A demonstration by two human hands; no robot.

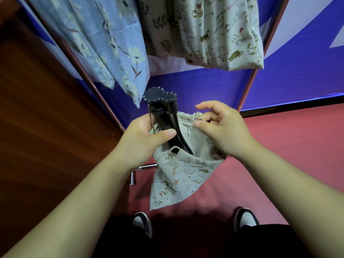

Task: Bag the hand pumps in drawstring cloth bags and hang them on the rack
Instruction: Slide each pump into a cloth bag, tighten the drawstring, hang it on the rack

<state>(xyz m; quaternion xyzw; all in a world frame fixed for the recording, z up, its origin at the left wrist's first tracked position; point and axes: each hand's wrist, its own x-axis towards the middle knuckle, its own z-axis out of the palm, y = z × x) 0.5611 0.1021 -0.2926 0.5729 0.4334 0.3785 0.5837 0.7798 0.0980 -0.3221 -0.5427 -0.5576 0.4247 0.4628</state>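
Pump (164, 121) half inside cat-print bag (178, 175); hanging bag (223, 34) reads "CAT".

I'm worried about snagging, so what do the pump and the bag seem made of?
The pump: probably plastic or metal, black, with a sheen on its barrel. The bag: woven cloth, likely cotton or linen, matte, frayed threads at the mouth.

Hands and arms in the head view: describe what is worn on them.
The left hand and right hand are bare: no gloves, rings or markings show. The left forearm and right forearm are uncovered too, with no sleeve, watch or bracelet in frame. Visible thumbnails are short and unpainted.
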